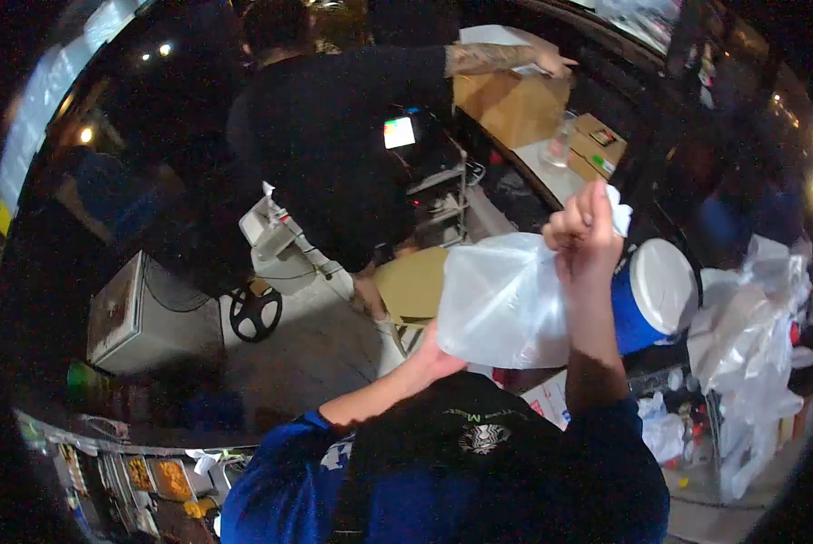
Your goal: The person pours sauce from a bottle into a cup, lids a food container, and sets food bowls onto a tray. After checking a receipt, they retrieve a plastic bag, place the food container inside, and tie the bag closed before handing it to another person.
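A translucent white plastic bag is held up in front of my chest, its bottom spread out and squarish. My right hand is closed around the gathered top of the bag, and a bit of white material sticks out past the fingers. My left hand holds the bag's lower left corner; most of its fingers are hidden behind the plastic. What the bag contains, if anything, cannot be made out.
A blue drum with a white lid stands to the right, beside hanging plastic bags. Ahead, a person in black reaches toward a cardboard box. A steering wheel is at left; food trays sit at lower left.
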A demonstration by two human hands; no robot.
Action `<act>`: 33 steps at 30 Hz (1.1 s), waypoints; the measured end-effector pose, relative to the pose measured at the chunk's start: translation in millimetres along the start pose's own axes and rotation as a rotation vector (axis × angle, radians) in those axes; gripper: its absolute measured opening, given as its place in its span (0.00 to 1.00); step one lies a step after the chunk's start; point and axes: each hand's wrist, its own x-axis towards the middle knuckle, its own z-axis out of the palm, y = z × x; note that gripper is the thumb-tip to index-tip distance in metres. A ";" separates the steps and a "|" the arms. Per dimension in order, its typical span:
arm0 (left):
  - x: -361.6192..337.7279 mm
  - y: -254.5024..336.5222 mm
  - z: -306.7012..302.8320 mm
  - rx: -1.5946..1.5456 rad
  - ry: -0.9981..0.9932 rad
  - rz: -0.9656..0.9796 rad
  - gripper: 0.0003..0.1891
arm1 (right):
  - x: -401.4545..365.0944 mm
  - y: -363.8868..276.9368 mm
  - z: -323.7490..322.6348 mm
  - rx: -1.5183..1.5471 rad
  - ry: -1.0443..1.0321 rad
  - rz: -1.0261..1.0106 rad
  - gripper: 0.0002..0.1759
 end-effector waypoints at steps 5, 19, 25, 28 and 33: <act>4.7 32.0 8.5 0.123 -0.062 -0.025 0.26 | 18.1 -8.1 29.6 0.013 -0.033 -0.081 0.25; -45.7 101.3 -220.2 1.917 0.365 0.056 0.18 | 132.0 -31.0 58.5 -0.153 -0.189 -0.274 0.24; -96.7 106.2 -352.9 1.804 0.839 -0.140 0.18 | 212.3 -15.4 42.3 -0.152 -0.235 -0.278 0.24; -130.7 95.7 -384.3 1.649 1.132 -0.281 0.18 | 262.2 14.1 29.2 -0.079 -0.304 -0.164 0.24; -112.1 39.3 -386.4 1.291 1.555 -0.338 0.19 | 327.6 74.9 -1.6 -0.030 -0.348 0.085 0.25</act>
